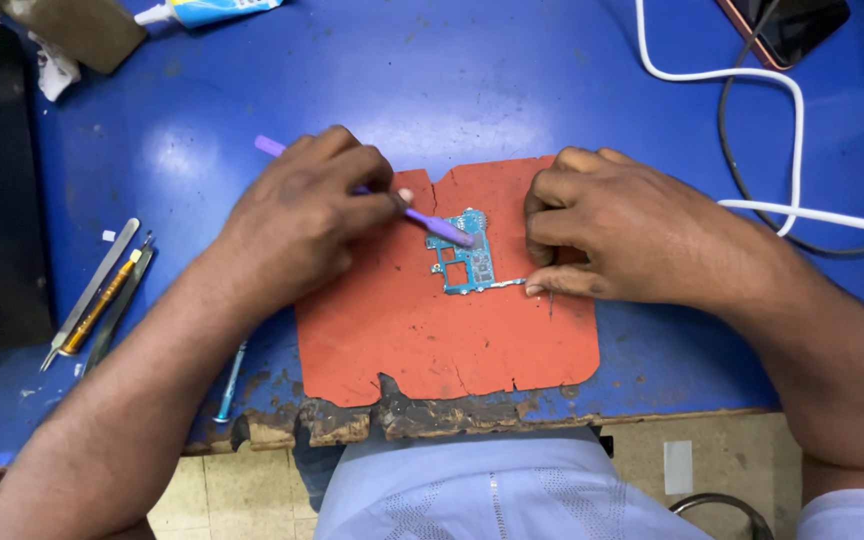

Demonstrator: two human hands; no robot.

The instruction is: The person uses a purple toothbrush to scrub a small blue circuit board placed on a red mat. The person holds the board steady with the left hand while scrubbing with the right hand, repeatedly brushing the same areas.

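A small teal circuit board (464, 262) lies on a cracked orange mat (422, 330) at the table's front. My left hand (302, 215) grips a purple brush-like tool (430, 224), whose head rests on the upper part of the board. My right hand (607, 235) is curled with its fingertips pressing the board's right edge and a thin metal strip that sticks out there.
The blue table (512, 80) has a worn, chipped front edge. Tweezers and a yellow-handled tool (97, 295) lie at the left, with a small blue screwdriver (230, 382) nearer. A glue tube (207, 10) sits far back. White and dark cables (792, 120) and a phone (787, 25) are at the right.
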